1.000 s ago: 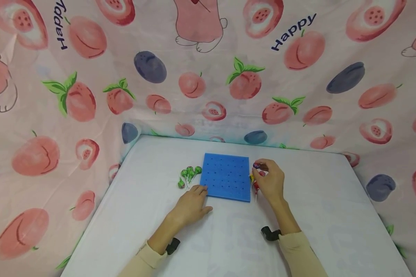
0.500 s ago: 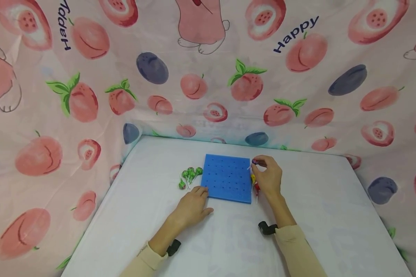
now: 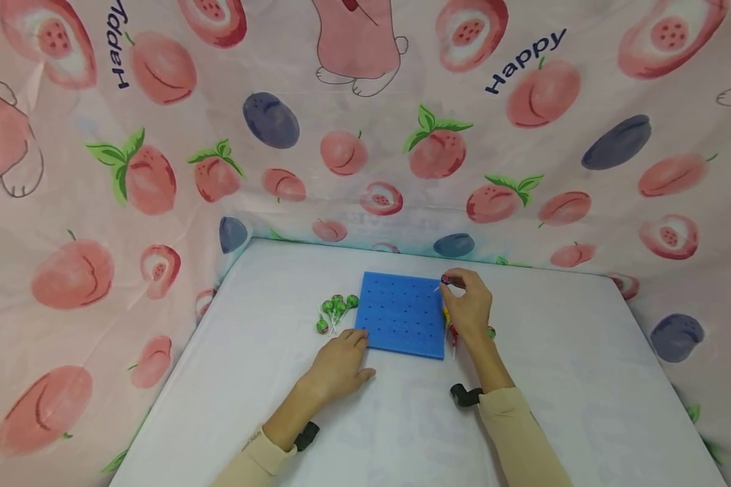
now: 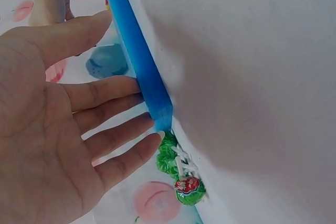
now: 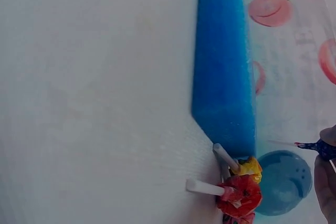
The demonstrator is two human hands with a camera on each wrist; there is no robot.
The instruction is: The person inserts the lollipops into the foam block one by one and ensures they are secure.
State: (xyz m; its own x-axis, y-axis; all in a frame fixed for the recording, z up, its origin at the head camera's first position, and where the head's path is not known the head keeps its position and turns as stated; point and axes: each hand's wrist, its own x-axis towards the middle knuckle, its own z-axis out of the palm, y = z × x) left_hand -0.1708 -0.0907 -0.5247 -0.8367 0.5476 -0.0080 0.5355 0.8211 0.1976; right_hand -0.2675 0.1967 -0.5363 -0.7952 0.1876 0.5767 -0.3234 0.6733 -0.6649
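Observation:
A blue foam board point(image 3: 402, 314) dotted with small holes lies on the white table. My left hand point(image 3: 340, 358) rests at its front-left corner; in the left wrist view the extended fingertips touch the board's edge point(image 4: 149, 85). At the board's back-right corner, my right hand point(image 3: 472, 308) pinches a dark blue-purple wrapped lollipop point(image 3: 446, 279) by its head, raised above the table. Its white stick points left toward the board; whether it touches the board I cannot tell. Beside the right edge lie a yellow lollipop point(image 5: 250, 167) and a red lollipop point(image 5: 241, 195), partly hidden by the hand in the head view.
Several green lollipops point(image 3: 338, 306) lie left of the board, near my left fingertips. Another green-wrapped lollipop head point(image 3: 491, 332) peeks out behind my right wrist. A peach-print cloth point(image 3: 384, 149) rises behind the table point(image 3: 560, 379) and along its sides.
My right hand has moved slightly back and left toward the board with the lollipop, whose stick has come into sight pointing left. The left hand stays on the board's corner.

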